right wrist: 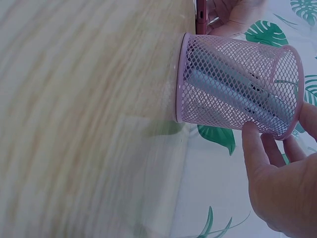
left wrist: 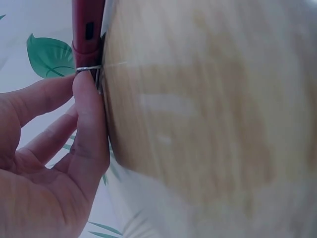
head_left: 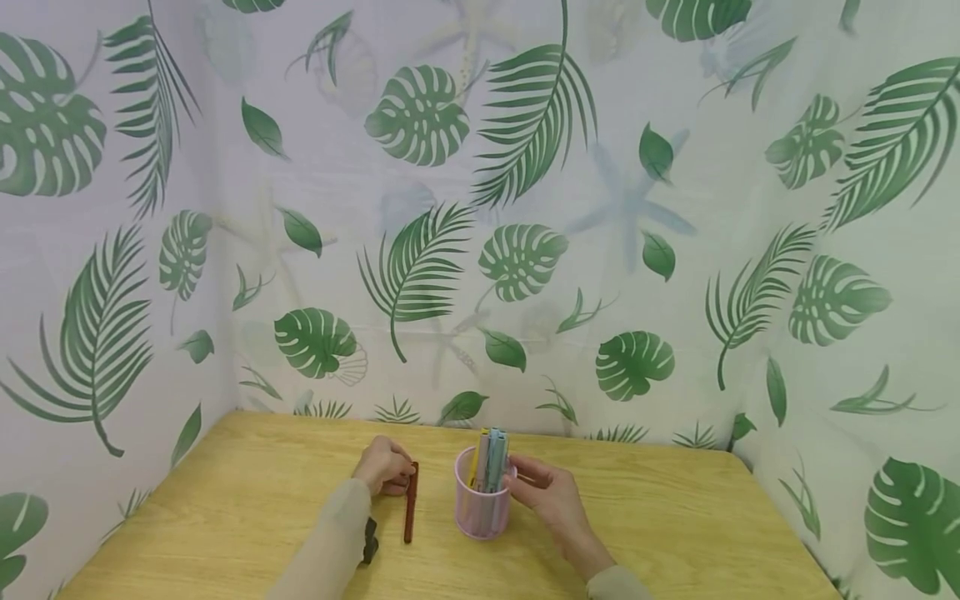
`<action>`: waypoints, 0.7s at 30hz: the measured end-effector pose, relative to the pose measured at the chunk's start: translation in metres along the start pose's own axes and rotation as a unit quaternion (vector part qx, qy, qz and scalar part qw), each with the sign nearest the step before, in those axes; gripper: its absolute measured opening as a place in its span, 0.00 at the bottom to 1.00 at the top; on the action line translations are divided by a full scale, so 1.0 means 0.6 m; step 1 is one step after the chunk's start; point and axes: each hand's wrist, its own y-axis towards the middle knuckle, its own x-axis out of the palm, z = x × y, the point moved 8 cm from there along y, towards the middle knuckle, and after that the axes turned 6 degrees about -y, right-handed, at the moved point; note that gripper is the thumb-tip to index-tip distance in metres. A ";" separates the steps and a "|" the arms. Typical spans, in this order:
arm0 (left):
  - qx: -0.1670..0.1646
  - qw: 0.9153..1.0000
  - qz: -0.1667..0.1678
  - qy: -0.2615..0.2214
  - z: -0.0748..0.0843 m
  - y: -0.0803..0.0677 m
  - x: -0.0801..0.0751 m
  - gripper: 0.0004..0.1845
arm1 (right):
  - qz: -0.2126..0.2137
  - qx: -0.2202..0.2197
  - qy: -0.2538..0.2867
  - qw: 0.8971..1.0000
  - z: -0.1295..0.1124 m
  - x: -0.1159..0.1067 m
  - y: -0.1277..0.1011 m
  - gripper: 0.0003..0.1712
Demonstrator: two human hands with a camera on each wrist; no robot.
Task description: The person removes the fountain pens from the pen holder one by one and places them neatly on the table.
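Note:
My left hand (head_left: 387, 468) pinches the near-black band end of a slim dark red pen-shaped stick (head_left: 409, 508), which lies along the tabletop. Close up in the left wrist view, a thin silver ring and a small black slot show on this red stick (left wrist: 88, 29). To its right stands a pink mesh pen holder (head_left: 467, 510), upright on the table. Several pens (head_left: 492, 460), mostly light blue and grey with a yellow one, lean inside it. My right hand (head_left: 551, 498) holds the pen holder's rim from the right, fingertips against the mesh (right wrist: 237, 84).
The wooden table (head_left: 675, 517) runs back to a leaf-printed curtain (head_left: 540, 350), which also covers both sides. A small black device (head_left: 370, 540) sits at the left sleeve's wrist.

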 end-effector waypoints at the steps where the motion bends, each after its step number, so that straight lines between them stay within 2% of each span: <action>1: 0.001 1.000 0.000 0.000 0.000 0.000 0.000 0.08 | 0.001 0.000 0.001 1.000 0.000 0.000 0.000 0.25; 14: 0.014 1.000 -0.009 -0.001 -0.001 0.004 -0.004 0.08 | 0.005 0.001 0.003 1.000 0.000 -0.001 0.001 0.25; 21: 0.023 1.000 0.003 -0.011 -0.003 0.006 -0.022 0.08 | 0.007 0.001 0.004 1.000 0.001 0.001 0.000 0.25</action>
